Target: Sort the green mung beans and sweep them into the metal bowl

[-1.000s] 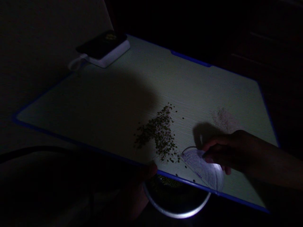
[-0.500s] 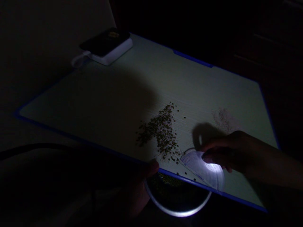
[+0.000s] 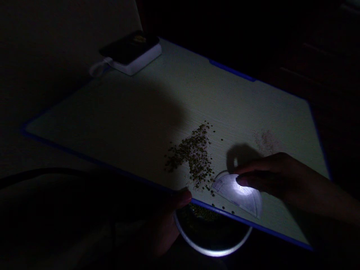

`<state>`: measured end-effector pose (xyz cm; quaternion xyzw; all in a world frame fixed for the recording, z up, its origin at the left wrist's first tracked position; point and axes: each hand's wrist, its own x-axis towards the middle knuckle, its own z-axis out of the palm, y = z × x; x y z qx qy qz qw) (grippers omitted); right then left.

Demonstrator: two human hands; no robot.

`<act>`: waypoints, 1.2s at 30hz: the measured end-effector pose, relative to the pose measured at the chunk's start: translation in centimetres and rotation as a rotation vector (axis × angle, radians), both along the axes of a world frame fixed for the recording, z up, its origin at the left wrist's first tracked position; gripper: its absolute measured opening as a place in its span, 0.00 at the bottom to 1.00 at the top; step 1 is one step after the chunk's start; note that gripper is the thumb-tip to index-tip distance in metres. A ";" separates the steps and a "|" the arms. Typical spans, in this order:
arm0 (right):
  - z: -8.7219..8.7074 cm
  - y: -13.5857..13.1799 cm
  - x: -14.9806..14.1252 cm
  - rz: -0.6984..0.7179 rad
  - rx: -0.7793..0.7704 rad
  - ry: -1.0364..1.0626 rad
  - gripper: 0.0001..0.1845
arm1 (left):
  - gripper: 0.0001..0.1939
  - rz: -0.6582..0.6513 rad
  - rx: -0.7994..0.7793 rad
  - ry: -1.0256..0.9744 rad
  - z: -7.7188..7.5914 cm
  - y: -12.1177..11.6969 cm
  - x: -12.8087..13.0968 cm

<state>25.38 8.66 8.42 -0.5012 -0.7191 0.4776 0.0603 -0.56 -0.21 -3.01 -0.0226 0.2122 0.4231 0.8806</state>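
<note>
Small green beans, looking like mung beans [image 3: 199, 157], lie in a loose heap on a pale board [image 3: 239, 108] with a blue rim. Between the thumb and fingers of my right hand [image 3: 270, 176] is a clear half-round protractor [image 3: 242, 195], its straight side facing the heap and the board's near edge. My left hand [image 3: 171, 221] is closed at the side of a metal-rimmed bowl [image 3: 215, 252], its thumb resting on the board's edge. The bowl sits beneath that edge with green beans inside. Darkness hides most left fingers.
A dark-topped white box-shaped device [image 3: 132, 50] with a looped strap rests on the board's far left corner. Pale crumbs or husks [image 3: 267, 140] lie near my right wrist. A dark cable [image 3: 45, 171] curves in from the left. Surroundings are very dark.
My right hand has shifted the protractor slightly left and away from the board's near edge. The bean heap looks much the same, and my left hand keeps its place.
</note>
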 end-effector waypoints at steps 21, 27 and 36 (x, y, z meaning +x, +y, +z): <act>0.2 -0.7 -0.5 0.076 -0.001 -0.002 0.14 | 0.10 0.054 0.076 0.040 0.2 0.0 0.1; 0.2 -0.9 -1.2 0.090 0.011 0.027 0.14 | 0.10 0.039 0.063 0.021 0.1 -0.1 0.1; 0.9 -0.6 1.2 0.042 0.070 -0.032 0.12 | 0.10 0.056 0.048 0.042 0.3 0.0 0.1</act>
